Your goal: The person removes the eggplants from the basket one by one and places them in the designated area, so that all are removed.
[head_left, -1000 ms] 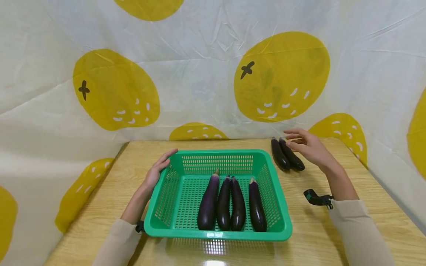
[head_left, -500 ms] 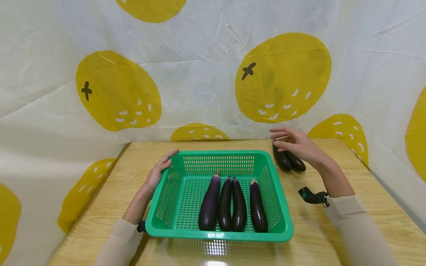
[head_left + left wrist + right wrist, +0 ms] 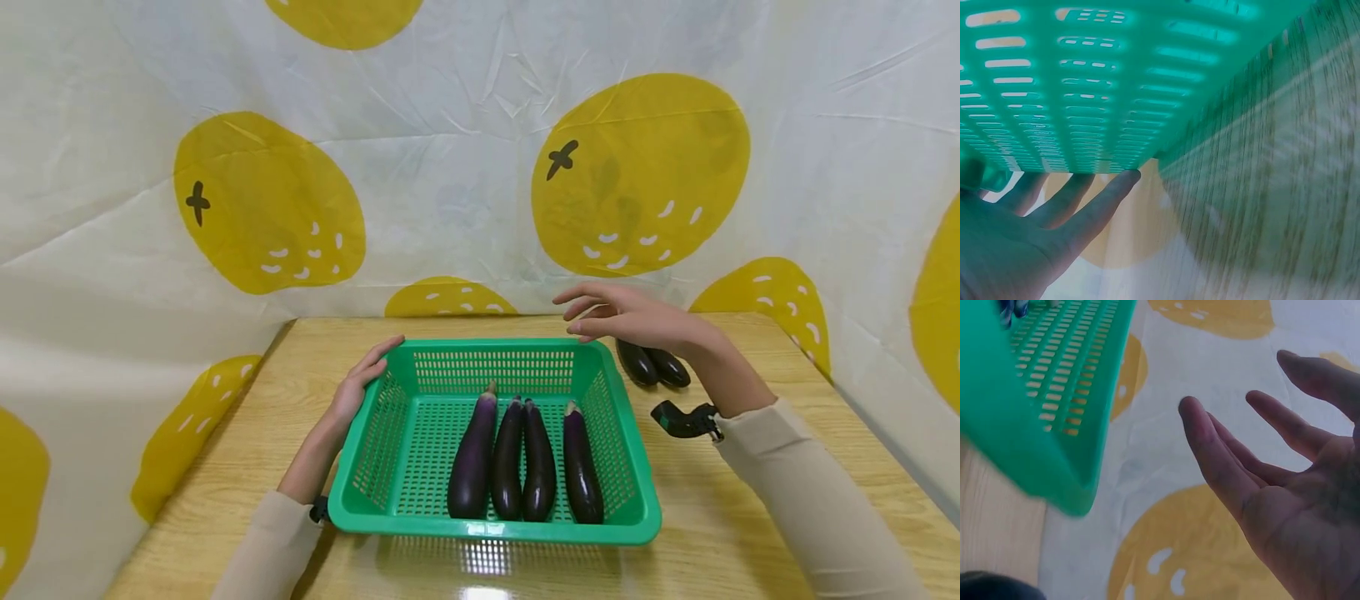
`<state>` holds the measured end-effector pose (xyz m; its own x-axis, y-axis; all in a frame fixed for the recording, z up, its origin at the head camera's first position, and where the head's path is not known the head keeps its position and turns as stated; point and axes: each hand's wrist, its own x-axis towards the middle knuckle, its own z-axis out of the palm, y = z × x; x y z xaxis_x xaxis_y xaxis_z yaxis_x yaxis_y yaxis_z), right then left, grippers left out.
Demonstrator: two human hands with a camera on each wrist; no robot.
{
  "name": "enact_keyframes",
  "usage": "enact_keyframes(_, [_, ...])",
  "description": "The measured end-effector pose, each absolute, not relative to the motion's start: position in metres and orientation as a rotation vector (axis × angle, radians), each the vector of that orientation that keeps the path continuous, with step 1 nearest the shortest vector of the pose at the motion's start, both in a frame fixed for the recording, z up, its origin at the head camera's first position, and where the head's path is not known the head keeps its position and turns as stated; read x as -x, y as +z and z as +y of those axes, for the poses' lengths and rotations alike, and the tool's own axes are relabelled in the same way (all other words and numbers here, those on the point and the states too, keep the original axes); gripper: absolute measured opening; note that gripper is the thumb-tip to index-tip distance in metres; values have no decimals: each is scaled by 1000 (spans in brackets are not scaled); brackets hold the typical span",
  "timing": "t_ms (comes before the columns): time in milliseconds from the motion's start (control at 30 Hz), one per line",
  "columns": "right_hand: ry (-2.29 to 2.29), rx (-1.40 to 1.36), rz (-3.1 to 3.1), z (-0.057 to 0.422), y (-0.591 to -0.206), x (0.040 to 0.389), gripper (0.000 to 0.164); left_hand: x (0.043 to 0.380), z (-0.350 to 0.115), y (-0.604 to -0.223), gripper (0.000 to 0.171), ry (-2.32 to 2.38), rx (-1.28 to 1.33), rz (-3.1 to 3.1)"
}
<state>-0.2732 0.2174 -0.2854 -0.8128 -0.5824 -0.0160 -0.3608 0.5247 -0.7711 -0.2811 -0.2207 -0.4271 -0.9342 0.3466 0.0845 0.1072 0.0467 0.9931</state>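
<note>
My left hand [image 3: 351,392] holds the green plastic basket [image 3: 491,528] by its far left corner. In the left wrist view its fingers [image 3: 1094,209] lie along the slotted outer wall, and the tips reach the far edge. Several dark purple eggplants [image 3: 471,462] lie side by side inside the basket, stems pointing away from me. My right hand [image 3: 645,321] hovers at the basket's far right corner with nothing in it, fingers extended and spread in the right wrist view. Behind it two more eggplants [image 3: 666,367] lie on the table, their stem ends hidden by the hand.
A wooden table [image 3: 757,400] carries the basket. A white cloth [image 3: 450,200] printed with yellow fruit hangs behind and along both sides. Black wrist cameras [image 3: 682,419] sit below both hands.
My right hand has moved left, from beside the two loose eggplants, across their stem ends, to the basket's far right corner. The left hand, basket and eggplants have stayed in place.
</note>
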Motion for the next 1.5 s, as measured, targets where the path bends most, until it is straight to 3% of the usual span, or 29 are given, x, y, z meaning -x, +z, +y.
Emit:
enact_keyframes(400, [-920,819,2233,161,-290,294,54,280,-220,-427,51,2010,-466,2121])
enact_keyframes(800, [-837,659,2029,110,-318,298,44,280,-221,-425,51,1975,-462,2170])
enact_keyframes(1500, [-639,481,1997,78,-352,305,43,280,-221,-427,51,1980,-475,2167])
